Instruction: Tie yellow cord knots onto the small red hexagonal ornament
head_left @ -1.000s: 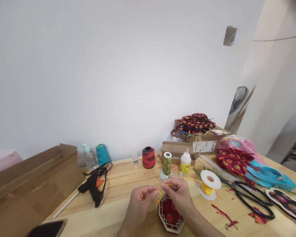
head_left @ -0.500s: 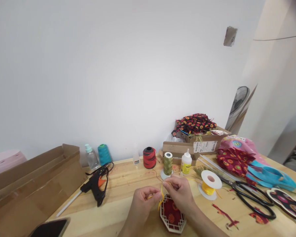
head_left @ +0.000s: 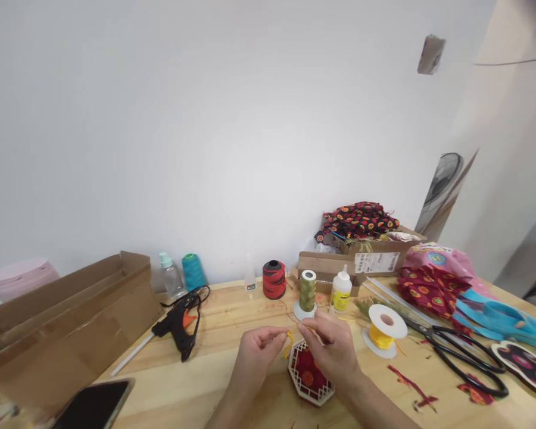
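My left hand (head_left: 255, 351) and my right hand (head_left: 333, 347) meet over the wooden table (head_left: 223, 369), both pinched on a short yellow cord (head_left: 289, 340) that loops between them. Just below the cord lies a hexagonal white-framed piece with red patterned fabric (head_left: 308, 376), partly under my right hand. A spool of yellow cord (head_left: 383, 330) stands to the right of my right hand. An olive thread spool (head_left: 307, 292) stands just behind my hands.
A black glue gun (head_left: 181, 325) lies at left beside a long cardboard box (head_left: 62, 322). A phone (head_left: 93, 405) is at the near left. Black scissors (head_left: 462, 357), a glue bottle (head_left: 340, 292), a red spool (head_left: 274, 279) and fabric pieces (head_left: 429, 289) lie around.
The view has shifted slightly, moving everything a bit right and up. My hands stay pinched on the yellow cord, and now sit a little farther from me above the hexagonal piece.
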Available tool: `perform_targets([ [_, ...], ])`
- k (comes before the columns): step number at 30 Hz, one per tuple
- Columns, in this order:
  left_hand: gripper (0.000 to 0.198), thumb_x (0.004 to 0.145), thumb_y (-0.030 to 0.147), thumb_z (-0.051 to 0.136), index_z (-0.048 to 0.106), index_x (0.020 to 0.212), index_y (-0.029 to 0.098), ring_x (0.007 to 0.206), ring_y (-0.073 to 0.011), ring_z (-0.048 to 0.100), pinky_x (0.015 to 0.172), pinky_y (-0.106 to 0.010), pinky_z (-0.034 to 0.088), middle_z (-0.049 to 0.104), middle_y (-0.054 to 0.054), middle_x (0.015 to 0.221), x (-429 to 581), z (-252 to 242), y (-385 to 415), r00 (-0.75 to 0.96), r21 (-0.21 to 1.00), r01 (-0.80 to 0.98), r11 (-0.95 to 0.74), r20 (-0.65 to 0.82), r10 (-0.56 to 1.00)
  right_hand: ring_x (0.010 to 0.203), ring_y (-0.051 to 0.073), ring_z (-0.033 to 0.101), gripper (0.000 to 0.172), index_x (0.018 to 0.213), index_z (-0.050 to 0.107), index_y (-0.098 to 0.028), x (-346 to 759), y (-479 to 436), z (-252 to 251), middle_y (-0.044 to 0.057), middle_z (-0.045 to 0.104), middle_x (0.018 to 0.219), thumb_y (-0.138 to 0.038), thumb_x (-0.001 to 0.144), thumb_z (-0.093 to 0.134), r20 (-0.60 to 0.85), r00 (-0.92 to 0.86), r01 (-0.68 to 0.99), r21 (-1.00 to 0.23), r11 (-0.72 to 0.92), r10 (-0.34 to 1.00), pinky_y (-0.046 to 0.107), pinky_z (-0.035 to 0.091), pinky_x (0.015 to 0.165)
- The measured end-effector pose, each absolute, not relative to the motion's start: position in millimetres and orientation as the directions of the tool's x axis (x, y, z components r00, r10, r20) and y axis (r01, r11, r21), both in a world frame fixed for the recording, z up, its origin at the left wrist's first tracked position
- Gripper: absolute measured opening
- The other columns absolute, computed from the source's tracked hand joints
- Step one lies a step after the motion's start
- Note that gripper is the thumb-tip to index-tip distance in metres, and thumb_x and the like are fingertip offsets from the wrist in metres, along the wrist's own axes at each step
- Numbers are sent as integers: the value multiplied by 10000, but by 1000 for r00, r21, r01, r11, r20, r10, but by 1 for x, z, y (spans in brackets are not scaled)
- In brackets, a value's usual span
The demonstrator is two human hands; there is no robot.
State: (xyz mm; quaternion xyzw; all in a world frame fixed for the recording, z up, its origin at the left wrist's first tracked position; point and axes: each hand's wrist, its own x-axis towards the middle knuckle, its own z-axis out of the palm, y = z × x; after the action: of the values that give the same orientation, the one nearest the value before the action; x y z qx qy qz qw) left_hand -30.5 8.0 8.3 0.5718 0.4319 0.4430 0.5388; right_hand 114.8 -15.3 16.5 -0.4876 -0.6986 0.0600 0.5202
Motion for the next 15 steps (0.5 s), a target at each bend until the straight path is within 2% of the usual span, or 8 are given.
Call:
perform_targets([
  [4, 225, 610, 299, 573, 651, 684, 102, 554, -128, 519, 534, -216, 397, 639, -21, 590, -29, 10, 8, 253, 991, 81, -107, 83, 964, 500, 107, 423, 167, 629, 601, -174, 116, -14, 18, 2, 487, 518, -222, 713, 465, 625, 59, 614, -637, 466, 778, 214, 309, 472],
  [7, 244, 617, 302, 565, 654, 724, 103, 571, -145, 534, 550, -233, 411, 652, -30, 606, -30, 7, 10, 254, 985, 113, -128, 96, 962, 491, 103, 417, 173, 568, 591, -162, 115, -10, 20, -5, 479, 509, -257, 681, 501, 475, 127, 482, -797, 364, 871, 206, 297, 448],
  [9, 244, 617, 308, 562, 656, 716, 106, 595, -161, 548, 566, -243, 422, 661, -38, 622, -32, 6, 11, 252, 983, 131, -131, 95, 963, 401, 70, 344, 221, 492, 538, -148, 115, -7, 20, -42, 397, 427, -297, 654, 525, 259, 153, 265, -941, 213, 954, 187, 244, 383],
  [11, 231, 616, 310, 561, 657, 681, 111, 635, -176, 559, 601, -254, 429, 668, -46, 650, -33, 7, 12, 244, 977, 153, -147, 107, 964, 332, 36, 208, 253, 479, 485, -149, 116, -5, 20, -86, 273, 380, -331, 651, 519, -1, 71, -34, -999, 2, 997, 171, 149, 328],
  [13, 218, 615, 307, 558, 654, 651, 114, 651, -185, 564, 621, -263, 430, 670, -49, 658, -34, 9, 11, 233, 967, 186, -174, 129, 964, 326, 28, 111, 215, 551, 488, -151, 119, -4, 19, -106, 206, 398, -328, 673, 483, -182, -112, -308, -928, -208, 977, 165, 77, 311],
  [15, 213, 624, 302, 546, 649, 639, 116, 645, -187, 565, 617, -265, 430, 667, -49, 653, -33, 10, 10, 221, 954, 221, -201, 152, 963, 328, 30, 82, 137, 662, 506, -155, 122, -4, 19, -112, 185, 419, -276, 684, 446, -248, -275, -471, -808, -355, 929, 159, 50, 302],
])
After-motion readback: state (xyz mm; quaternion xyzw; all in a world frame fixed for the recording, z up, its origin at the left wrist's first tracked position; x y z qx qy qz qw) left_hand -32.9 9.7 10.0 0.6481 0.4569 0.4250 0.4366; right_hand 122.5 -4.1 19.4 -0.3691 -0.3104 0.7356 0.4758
